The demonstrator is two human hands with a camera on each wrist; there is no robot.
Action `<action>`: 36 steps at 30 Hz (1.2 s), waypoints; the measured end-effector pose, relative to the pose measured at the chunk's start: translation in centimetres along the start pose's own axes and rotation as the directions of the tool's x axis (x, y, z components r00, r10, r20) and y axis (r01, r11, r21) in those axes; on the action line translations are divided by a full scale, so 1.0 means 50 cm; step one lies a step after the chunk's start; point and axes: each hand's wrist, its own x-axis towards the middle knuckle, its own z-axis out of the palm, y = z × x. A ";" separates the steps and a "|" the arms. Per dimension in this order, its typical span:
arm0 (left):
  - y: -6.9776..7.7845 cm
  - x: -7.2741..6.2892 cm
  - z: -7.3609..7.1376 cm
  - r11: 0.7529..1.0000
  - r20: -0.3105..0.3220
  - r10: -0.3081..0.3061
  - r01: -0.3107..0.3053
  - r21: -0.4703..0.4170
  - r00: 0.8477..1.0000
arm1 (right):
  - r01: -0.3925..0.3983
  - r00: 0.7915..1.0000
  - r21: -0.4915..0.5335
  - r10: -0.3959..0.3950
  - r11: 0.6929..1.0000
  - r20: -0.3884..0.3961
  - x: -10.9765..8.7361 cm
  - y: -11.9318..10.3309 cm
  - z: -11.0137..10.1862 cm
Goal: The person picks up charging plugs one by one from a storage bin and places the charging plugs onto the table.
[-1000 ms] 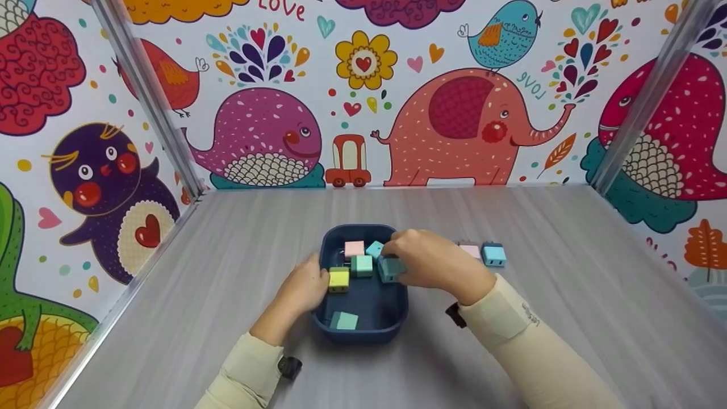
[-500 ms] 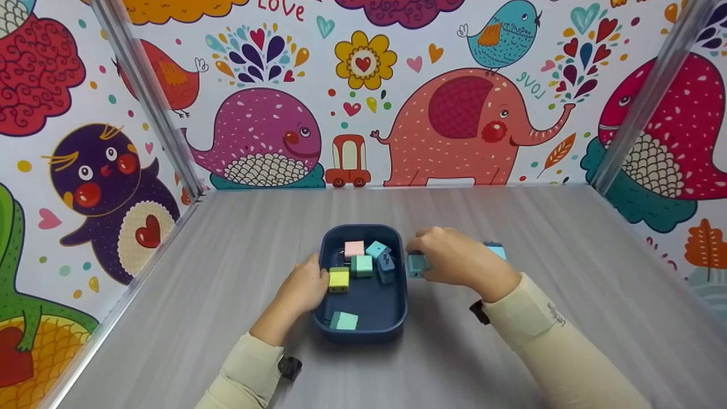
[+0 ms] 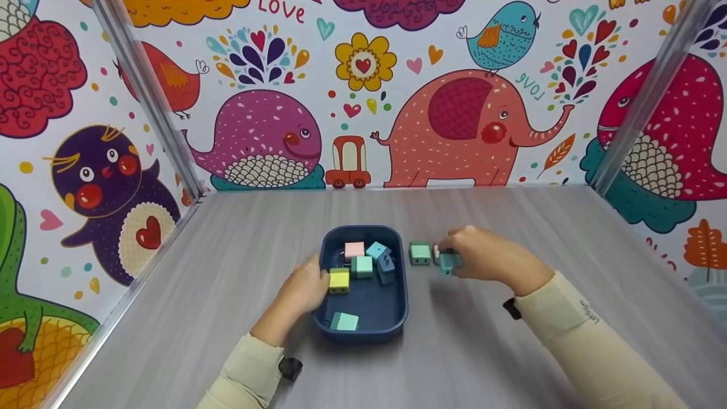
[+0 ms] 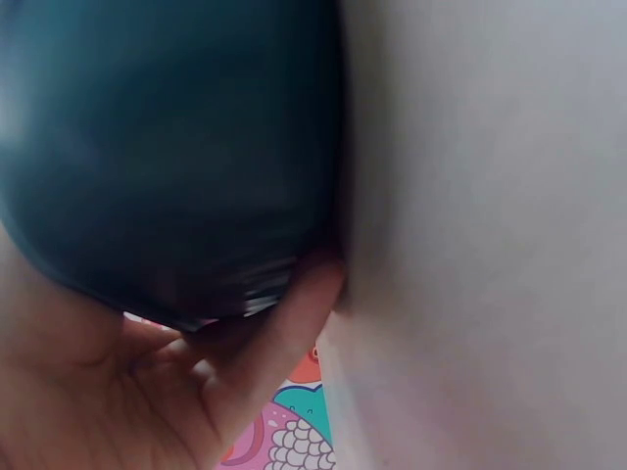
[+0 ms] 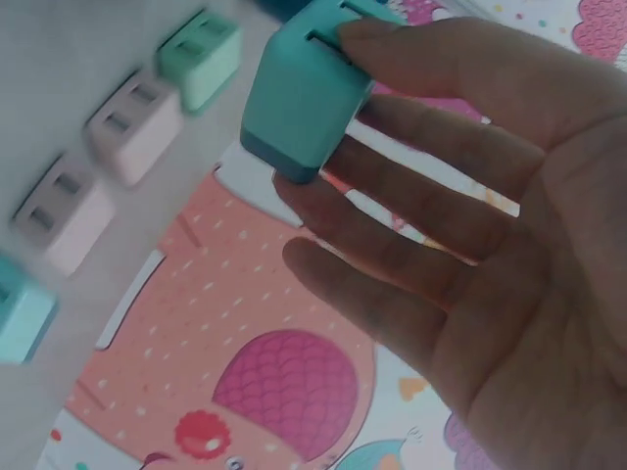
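Hands apart: the left hand (image 3: 303, 288) gripped the blue box (image 3: 363, 336); right of it, the right hand (image 3: 488, 260) pinched a teal charger (image 3: 450, 266) near the charger row (image 5: 137, 137) on the table (image 3: 255, 233). A steady pinch, clear of those neighbours, seemed best.

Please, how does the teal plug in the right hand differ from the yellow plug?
The teal plug is held by the right hand; the yellow plug lies in the blue box. The teal plug is blue-green, the yellow plug bright yellow. Both are small and blocky.
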 end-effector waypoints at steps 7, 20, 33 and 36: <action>0.001 -0.004 0.001 1.000 0.003 -0.015 0.015 0.000 1.000 | -0.037 0.999 0.019 0.036 0.999 0.037 -0.026 0.055 0.001; 0.000 -0.005 0.001 1.000 -0.010 0.003 -0.003 0.003 1.000 | -0.063 0.997 0.046 0.060 0.997 0.047 -0.068 0.142 -0.010; 0.000 -0.004 0.000 1.000 -0.009 0.008 -0.008 0.006 1.000 | -0.144 0.988 0.076 0.139 0.987 0.064 -0.103 0.205 -0.014; 0.000 -0.004 0.000 1.000 -0.005 0.004 -0.004 0.005 1.000 | -0.161 0.985 0.083 0.155 0.983 0.071 -0.109 0.219 -0.012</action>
